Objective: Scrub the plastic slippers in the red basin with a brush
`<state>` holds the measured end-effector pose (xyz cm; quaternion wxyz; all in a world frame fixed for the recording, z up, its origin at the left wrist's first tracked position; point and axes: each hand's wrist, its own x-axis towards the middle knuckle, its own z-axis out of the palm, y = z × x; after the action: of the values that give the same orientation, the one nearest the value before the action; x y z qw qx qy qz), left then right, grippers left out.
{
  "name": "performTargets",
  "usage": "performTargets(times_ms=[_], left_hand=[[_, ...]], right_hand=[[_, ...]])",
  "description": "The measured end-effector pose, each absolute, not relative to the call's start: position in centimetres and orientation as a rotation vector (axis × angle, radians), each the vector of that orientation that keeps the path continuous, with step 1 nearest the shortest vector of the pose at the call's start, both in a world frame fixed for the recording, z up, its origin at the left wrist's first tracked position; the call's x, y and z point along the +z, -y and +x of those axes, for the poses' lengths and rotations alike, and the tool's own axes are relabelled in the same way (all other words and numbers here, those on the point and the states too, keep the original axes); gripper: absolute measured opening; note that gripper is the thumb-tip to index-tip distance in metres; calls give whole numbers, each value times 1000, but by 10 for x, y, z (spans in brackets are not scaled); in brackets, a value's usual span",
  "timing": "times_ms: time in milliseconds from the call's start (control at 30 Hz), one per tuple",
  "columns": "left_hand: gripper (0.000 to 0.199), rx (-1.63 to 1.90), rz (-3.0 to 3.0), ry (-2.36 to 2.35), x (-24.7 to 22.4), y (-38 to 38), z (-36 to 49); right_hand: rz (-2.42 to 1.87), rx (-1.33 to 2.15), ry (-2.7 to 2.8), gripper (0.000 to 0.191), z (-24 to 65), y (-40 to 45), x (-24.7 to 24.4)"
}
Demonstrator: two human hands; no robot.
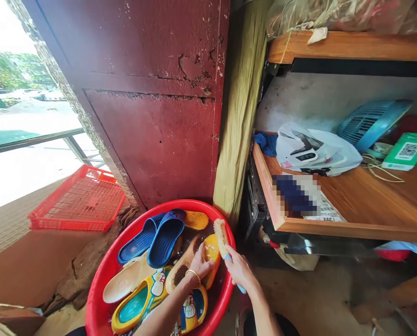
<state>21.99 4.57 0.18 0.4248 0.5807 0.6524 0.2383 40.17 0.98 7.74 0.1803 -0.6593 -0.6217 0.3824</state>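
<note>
A red basin (pixel 98 280) holds water and several slippers. My left hand (pixel 199 267), with a bracelet at the wrist, is closed on a yellow slipper (pixel 211 248) at the basin's right side. Over the right rim, my right hand (pixel 239 270) grips a brush (pixel 221 237) by its blue handle, bristles up near the yellow slipper. Blue slippers (pixel 166 238) lie at the back left. A tan slipper (pixel 126 280) and a yellow-and-green slipper (pixel 134 305) rest in front of them. A brown-and-tan slipper (pixel 178 270) is beside my left hand.
A red plastic crate (pixel 82 198) sits at the left, beyond a brown cloth (pixel 77 275). Behind the basin stand a maroon door (pixel 152 140) and a wooden post (pixel 238 116). At the right, a wooden shelf (pixel 362 200) bears a plastic bag (pixel 320 151) and a blue fan (pixel 369 123).
</note>
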Motion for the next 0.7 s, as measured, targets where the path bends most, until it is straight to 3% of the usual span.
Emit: performTargets(times_ms=[200, 400, 700], left_hand=[[85, 890, 1092, -1393, 32, -46, 181], [80, 976, 887, -1194, 52, -39, 136], [76, 840, 862, -1185, 39, -1, 101]], right_hand=[[-1622, 928, 1748, 54, 385, -12, 82], [-1340, 1053, 1975, 58, 338, 15, 54], [-1577, 862, 1951, 56, 311, -6, 50]])
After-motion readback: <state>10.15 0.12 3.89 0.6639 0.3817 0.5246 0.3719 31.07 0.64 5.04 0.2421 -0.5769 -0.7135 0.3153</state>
